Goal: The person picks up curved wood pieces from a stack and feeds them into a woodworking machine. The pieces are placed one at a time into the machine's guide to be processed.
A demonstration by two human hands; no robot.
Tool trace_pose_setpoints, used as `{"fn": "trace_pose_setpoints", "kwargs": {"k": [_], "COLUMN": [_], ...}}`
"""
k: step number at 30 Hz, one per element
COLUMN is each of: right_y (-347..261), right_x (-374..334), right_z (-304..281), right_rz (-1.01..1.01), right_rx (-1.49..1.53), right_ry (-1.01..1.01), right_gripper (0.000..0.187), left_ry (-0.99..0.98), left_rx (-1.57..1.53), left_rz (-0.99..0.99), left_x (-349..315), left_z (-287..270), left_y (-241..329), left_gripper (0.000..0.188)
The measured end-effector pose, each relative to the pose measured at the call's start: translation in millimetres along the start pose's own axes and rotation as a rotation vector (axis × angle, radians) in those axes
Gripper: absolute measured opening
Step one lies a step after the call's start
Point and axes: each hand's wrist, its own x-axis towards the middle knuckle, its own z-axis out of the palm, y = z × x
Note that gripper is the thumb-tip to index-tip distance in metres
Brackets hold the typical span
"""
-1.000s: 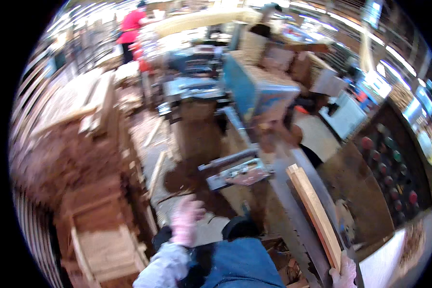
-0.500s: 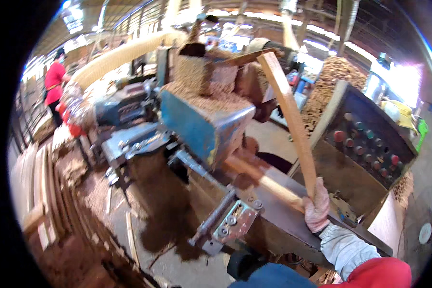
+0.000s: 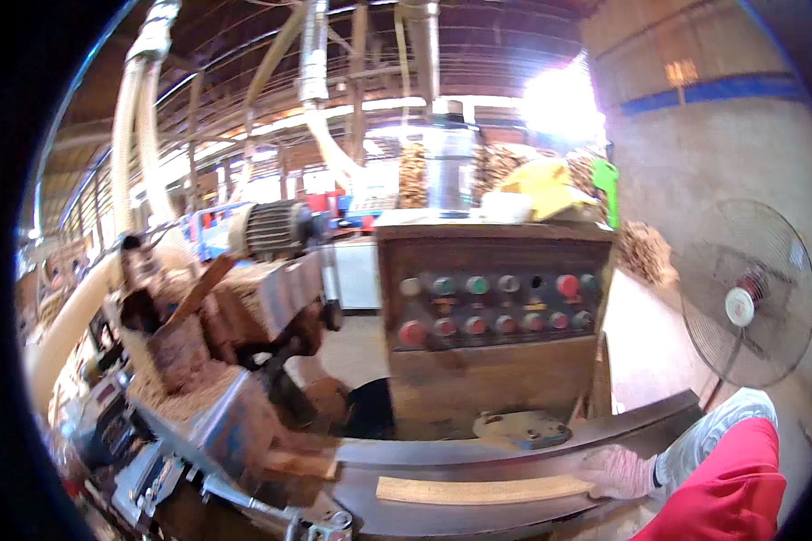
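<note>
My right hand [image 3: 618, 473], in a pale work glove, grips the right end of a narrow, slightly curved wooden strip [image 3: 483, 490]. The strip lies flat along the dark metal bed [image 3: 406, 455] of a woodworking machine. To its left, the end of another wooden piece [image 3: 302, 463] sticks out beside the blue, sawdust-covered hood [image 3: 235, 410], a short gap away from the strip. My left hand is out of view.
Behind the bed stands a control panel [image 3: 505, 307] with red, green and grey buttons. A round metal plate [image 3: 523, 428] sits at the bed's far edge. Metal clamp parts [image 3: 311, 527] are at the lower left. A caged fan [image 3: 744, 298] stands at the right.
My view has swung to the right. The strip that stood raised in my right hand now lies flat on the bed. The other piece has moved away from my hand, toward the hood.
</note>
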Motion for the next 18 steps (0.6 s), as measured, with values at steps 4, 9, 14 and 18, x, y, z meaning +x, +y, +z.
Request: {"fn": "trace_pose_setpoints", "kwargs": {"k": [4, 9, 14, 18], "right_y": [29.0, -5.5, -81.7, -132.8], "right_x": [38.0, 164.9, 259.5, 198.6], "right_z": [31.9, 65.1, 35.4, 36.1], "right_rz": [-0.236, -0.432, -0.562, -0.796], "right_rx": [-0.014, -0.005, -0.021, 0.002], "right_ry": [0.26, 0.681, 0.488, 0.867], "right_gripper": [0.05, 0.042, 0.04, 0.048], "left_ry": [-0.087, -0.203, -0.241, -0.24], "left_rx": [-0.037, -0.116, -0.198, -0.297], "left_rz": [0.034, 0.009, -0.047, -0.085], "left_x": [-31.5, -83.1, -141.3, -184.7], "left_z": [32.9, 78.3, 92.6, 86.0], "left_y": [32.7, 53.9, 65.9, 77.1], "left_gripper": [0.038, 0.043, 0.047, 0.051]}}
